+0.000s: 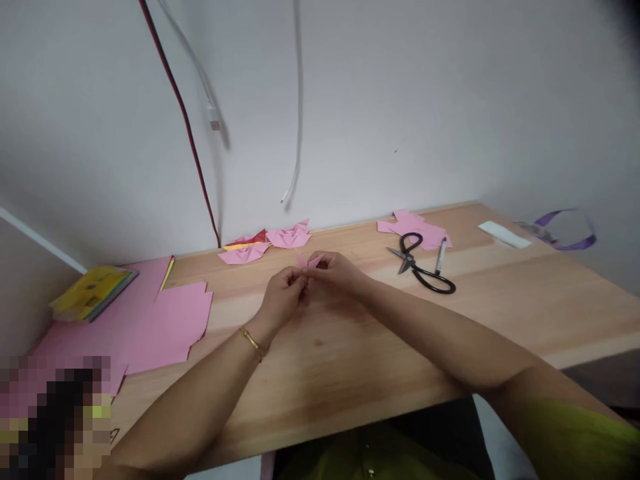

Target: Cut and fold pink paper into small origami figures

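Observation:
A small piece of folded pink paper point(302, 259) is pinched between my two hands above the middle of the table, mostly hidden by the fingers. My left hand point(284, 293), with a gold bracelet at the wrist, grips its near left side. On the right side, my right hand point(334, 272) holds it with thumb and fingertips. Just beyond them, folded pink paper shapes point(289, 236) lie by the wall, along with a red and yellow folded piece point(254, 240).
Black-handled scissors point(410, 261), a marker pen point(441, 256) and pink paper scraps point(420, 230) lie to the right. Farther right is a white strip point(505, 235). Large pink sheets point(165, 327) and a yellow packet point(93, 293) cover the left. Cables point(187, 127) hang on the wall.

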### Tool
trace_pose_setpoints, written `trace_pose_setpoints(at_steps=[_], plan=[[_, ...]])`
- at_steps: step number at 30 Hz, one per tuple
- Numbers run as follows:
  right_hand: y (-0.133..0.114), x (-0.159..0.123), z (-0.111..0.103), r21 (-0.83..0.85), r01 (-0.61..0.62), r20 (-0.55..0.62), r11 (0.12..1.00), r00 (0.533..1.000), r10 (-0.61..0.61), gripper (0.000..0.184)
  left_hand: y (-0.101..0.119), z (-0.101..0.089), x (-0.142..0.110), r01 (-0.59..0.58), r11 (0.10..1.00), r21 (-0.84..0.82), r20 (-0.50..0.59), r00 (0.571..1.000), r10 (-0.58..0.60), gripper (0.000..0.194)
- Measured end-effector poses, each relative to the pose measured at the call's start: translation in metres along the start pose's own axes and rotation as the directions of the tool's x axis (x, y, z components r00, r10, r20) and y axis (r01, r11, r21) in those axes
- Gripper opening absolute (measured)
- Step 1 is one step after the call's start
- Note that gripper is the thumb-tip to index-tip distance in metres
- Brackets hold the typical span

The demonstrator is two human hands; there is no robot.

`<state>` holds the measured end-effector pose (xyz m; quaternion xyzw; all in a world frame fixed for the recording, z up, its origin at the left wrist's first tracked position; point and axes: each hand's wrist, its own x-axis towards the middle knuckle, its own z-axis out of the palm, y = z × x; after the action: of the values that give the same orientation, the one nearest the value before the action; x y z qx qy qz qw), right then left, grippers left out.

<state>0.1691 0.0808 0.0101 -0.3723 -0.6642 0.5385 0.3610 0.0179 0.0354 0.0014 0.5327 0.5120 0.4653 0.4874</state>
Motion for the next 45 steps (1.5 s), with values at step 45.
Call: trace_pose_setpoints(at_steps=[45], plan=[[0.017,0.001,0.001,0.053,0.069,0.037,0.996,0.997,-0.071,0.02,-0.002,-0.002,0.003,0.115,0.96,-0.256,-0.013,0.992,-0.122,0.017]])
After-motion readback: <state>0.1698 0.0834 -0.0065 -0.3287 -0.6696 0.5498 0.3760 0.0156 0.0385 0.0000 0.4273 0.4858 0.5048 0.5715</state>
